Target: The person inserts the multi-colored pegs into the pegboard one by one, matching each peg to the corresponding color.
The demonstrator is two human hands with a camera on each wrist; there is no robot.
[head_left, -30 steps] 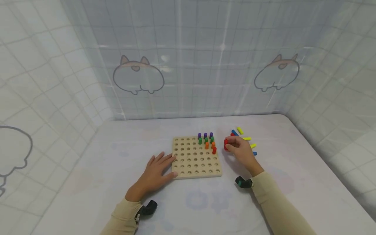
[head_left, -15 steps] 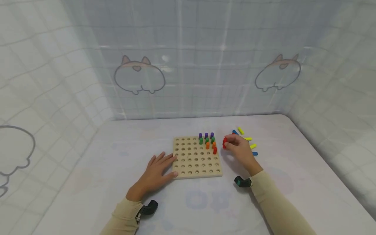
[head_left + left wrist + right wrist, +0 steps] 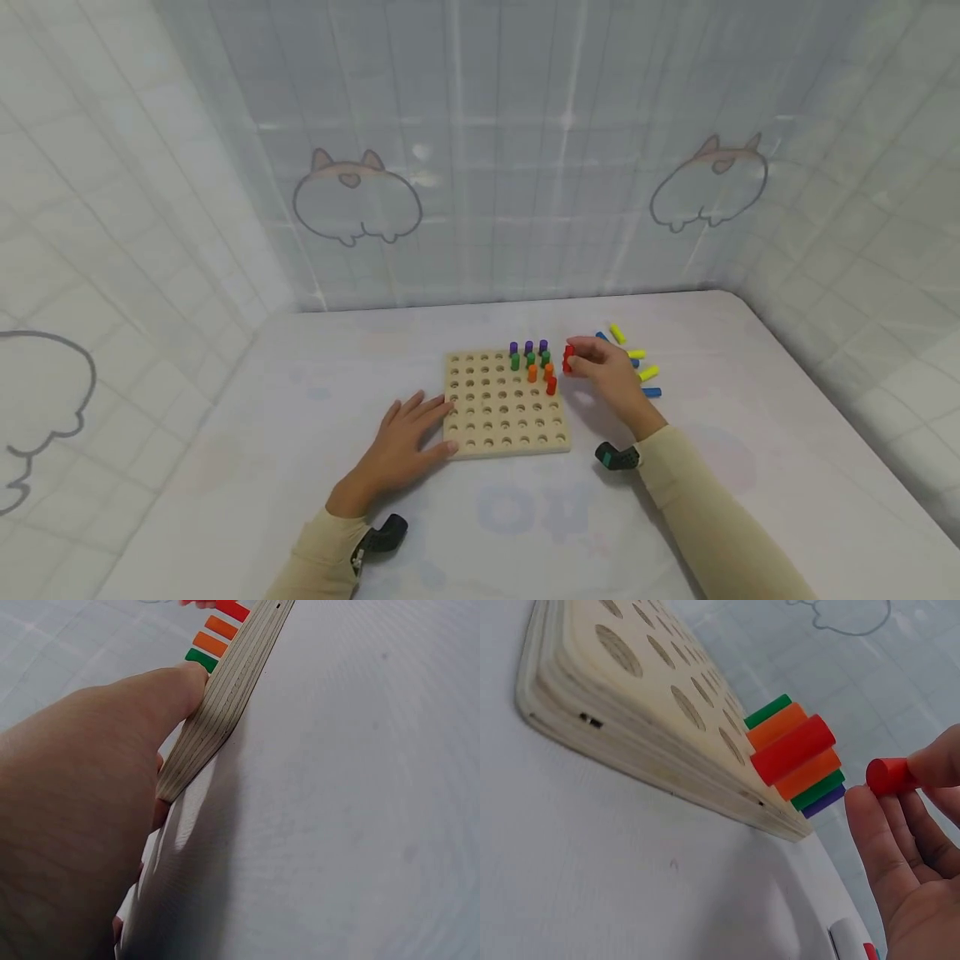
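- The counter (image 3: 712, 467) is covered in a pale sheet with faint pastel prints, and quilted white walls with drawn cartoon animal outlines close it in at the back and both sides.
- No readable writing or brand shows anywhere.
- A square wooden pegboard (image 3: 504, 408) lies flat near the middle of the counter, its grid of round holes mostly bare.
- Standing in the far right corner of the board are three purple pegs (image 3: 528, 347), green pegs (image 3: 530, 359), orange pegs (image 3: 532, 372) and one red peg (image 3: 551, 385).
- The right hand (image 3: 611, 379) pinches a second red peg (image 3: 568, 359) between thumb and fingertips, held just beside the board's right edge near its far corner, off the surface.
- Behind that hand, loose yellow pegs (image 3: 617, 333) and blue pegs (image 3: 651, 392) lie on the counter, right of the board.
- The left hand (image 3: 401, 442) lies flat with relaxed fingers on the counter, fingertips pressing the board's left edge; it holds nothing.
- Both arms wear beige sleeves (image 3: 697, 508), each with a small dark device at the wrist.
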